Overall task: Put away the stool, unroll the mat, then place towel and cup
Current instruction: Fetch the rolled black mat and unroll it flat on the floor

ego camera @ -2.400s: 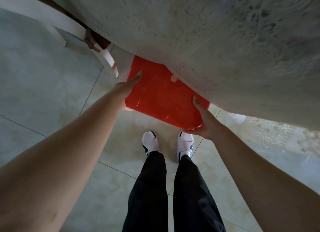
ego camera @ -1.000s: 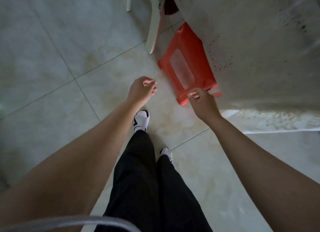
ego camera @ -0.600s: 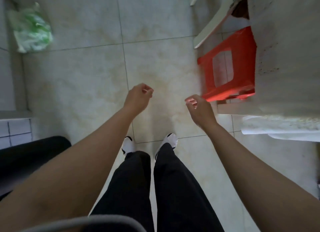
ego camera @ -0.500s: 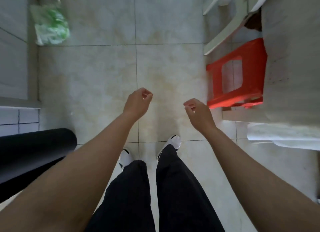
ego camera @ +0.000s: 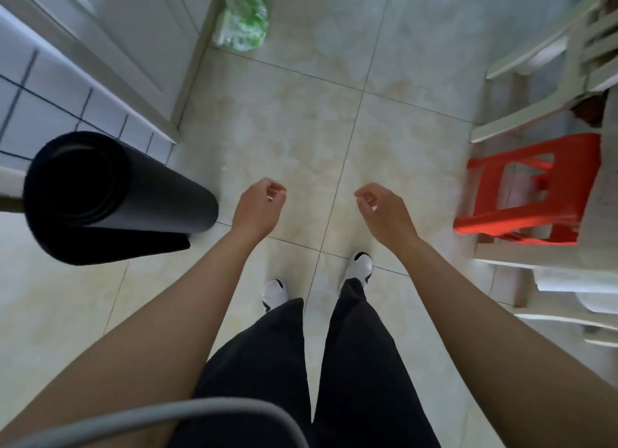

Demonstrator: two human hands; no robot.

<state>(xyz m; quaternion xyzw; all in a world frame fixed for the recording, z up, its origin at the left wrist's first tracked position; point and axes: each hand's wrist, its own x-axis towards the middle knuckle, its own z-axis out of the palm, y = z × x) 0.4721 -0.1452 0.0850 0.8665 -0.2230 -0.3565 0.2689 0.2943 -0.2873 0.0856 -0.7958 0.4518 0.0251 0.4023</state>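
Note:
A red plastic stool (ego camera: 525, 186) stands at the right, partly tucked under the edge of a table with a pale cloth (ego camera: 610, 166). A black rolled mat (ego camera: 113, 196) stands upright on the floor at the left, its open end toward me. My left hand (ego camera: 257, 208) hangs just right of the mat, fingers loosely curled, holding nothing. My right hand (ego camera: 384, 210) is curled the same way, empty, well left of the stool. No towel or cup is in sight.
White plastic chairs (ego camera: 548, 66) stand beside the stool at the upper right and lower right. A green-and-white plastic bag (ego camera: 242, 19) lies by a door (ego camera: 133, 36) at the top. A tiled wall (ego camera: 40, 89) runs along the left. My feet are on beige floor tiles.
Both hands have let go of the stool, which stays under the table edge. I have turned left, bringing the rolled mat, the door and the bag into view.

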